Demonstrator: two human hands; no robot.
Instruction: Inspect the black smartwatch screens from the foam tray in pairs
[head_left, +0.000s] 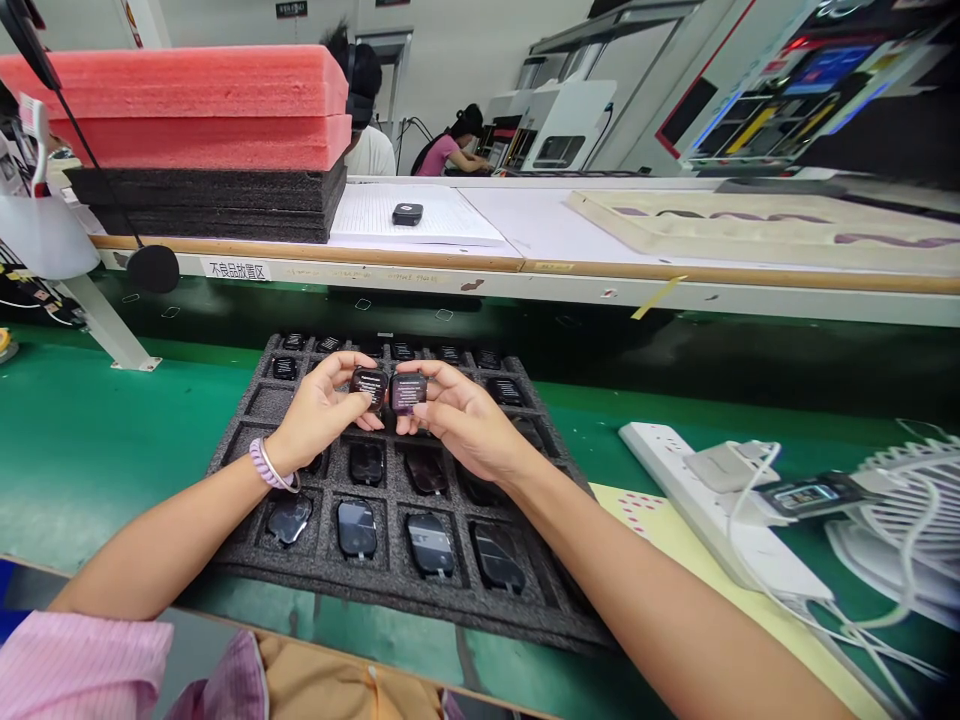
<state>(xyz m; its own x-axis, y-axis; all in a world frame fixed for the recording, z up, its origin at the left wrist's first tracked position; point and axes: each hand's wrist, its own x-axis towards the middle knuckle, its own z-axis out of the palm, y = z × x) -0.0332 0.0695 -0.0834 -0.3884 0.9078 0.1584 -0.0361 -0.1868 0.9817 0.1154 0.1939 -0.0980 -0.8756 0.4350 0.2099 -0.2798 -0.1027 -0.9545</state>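
Note:
My left hand [330, 405] is closed on a small dark square smartwatch body [370, 388] with pale text lines on its lit screen. Beside it, my right hand [457, 415] grips a matching smartwatch body [409, 393], whose screen also shows text lines and looks slightly purple. The two are held side by side, faces toward me, above a black foam tray [322, 560]. In the tray's square pockets lie several more dark watch bodies, such as one glossy watch body [356, 528] in the front row. Some back-row screens show text. My hands hide part of the middle pockets.
A power strip [667, 460] with plugs and cables, a small meter [814, 495] and a white fan [900, 500] are at right. Red foam blocks [187, 100], a notebook [450, 220] bearing one watch body [407, 214], and a pale tray [600, 215] occupy the shelf. People sit beyond.

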